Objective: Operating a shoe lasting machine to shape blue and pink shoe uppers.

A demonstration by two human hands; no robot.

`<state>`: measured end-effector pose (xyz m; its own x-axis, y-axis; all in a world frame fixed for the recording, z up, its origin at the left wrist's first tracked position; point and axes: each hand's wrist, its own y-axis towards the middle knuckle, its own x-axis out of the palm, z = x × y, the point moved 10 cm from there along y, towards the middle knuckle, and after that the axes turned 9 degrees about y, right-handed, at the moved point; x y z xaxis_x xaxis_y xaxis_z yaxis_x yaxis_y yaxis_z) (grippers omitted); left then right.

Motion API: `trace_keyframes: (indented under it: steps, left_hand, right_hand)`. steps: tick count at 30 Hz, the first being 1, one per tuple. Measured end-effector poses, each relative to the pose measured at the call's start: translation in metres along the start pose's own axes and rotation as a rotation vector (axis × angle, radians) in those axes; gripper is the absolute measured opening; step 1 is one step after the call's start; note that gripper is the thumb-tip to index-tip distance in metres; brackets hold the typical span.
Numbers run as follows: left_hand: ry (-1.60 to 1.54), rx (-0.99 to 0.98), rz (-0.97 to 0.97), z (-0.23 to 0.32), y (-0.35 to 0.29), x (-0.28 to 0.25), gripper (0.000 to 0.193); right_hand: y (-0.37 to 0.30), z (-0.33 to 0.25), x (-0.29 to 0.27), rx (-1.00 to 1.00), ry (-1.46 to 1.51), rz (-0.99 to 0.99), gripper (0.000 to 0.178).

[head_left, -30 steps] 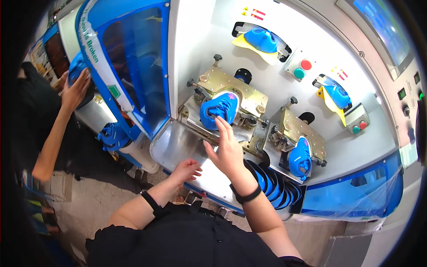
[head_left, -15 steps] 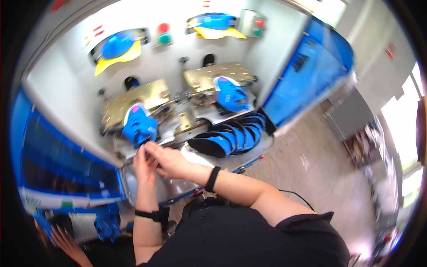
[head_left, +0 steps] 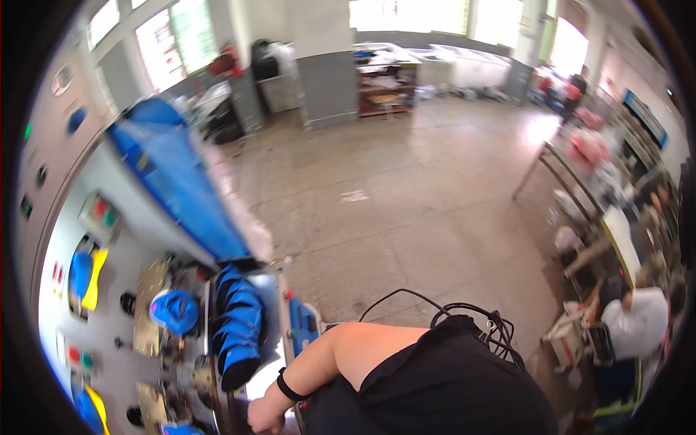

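My right hand [head_left: 265, 416] is at the lower edge beside the machine's metal front ledge. Its fingers look curled, but their tips and anything in them are hidden. My left hand is out of view. Just beyond the right hand, several blue shoe uppers [head_left: 241, 319] with black linings lie nested in a row on the ledge. Farther left, a blue shoe upper [head_left: 174, 312] sits at a brass-coloured plate [head_left: 150, 308] of the machine. Part of another blue shoe upper [head_left: 181, 430] shows at the bottom edge.
A blue-framed clear door panel [head_left: 181, 192] stands out from the machine. Red and green buttons [head_left: 81, 357] and blue-and-yellow pads [head_left: 88, 279] line its back wall. Black cables [head_left: 435, 308] loop near my shoulder. Bags and a cart [head_left: 580, 330] stand to the right.
My view has swung right, so the machine now lies at the left and the floor fills the middle. Both hands were together at the nearer upper; the left has left the view.
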<state>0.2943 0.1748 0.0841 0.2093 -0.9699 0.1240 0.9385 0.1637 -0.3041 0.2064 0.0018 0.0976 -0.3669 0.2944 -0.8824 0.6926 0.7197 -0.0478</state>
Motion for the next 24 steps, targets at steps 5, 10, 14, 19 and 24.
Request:
trace_keyframes:
  steps: [5, 10, 14, 19, 24]
  left_hand:
    - [-0.002, 0.074, 0.023, 0.011, -0.026, 0.039, 0.054]
    - [0.013, 0.114, -0.121, 0.016, -0.042, 0.095, 0.052]
    - [-0.022, 0.137, -0.189, 0.027, -0.045, 0.11, 0.051]
    - [-0.338, -0.019, 0.161, 0.008, -0.01, 0.04, 0.046]
    - [-0.279, -0.14, 0.287, -0.02, 0.002, 0.012, 0.054]
  right_hand:
    - [-0.051, 0.05, 0.032, 0.063, 0.086, 0.069, 0.041]
    - [-0.084, 0.076, 0.034, 0.164, 0.087, -0.018, 0.041]
    - [-0.134, 0.094, 0.022, 0.314, 0.113, -0.107, 0.042]
    - [-0.181, 0.119, 0.018, 0.417, 0.273, 0.009, 0.04]
    - [-0.168, 0.118, 0.008, 0.108, 0.092, 0.103, 0.064]
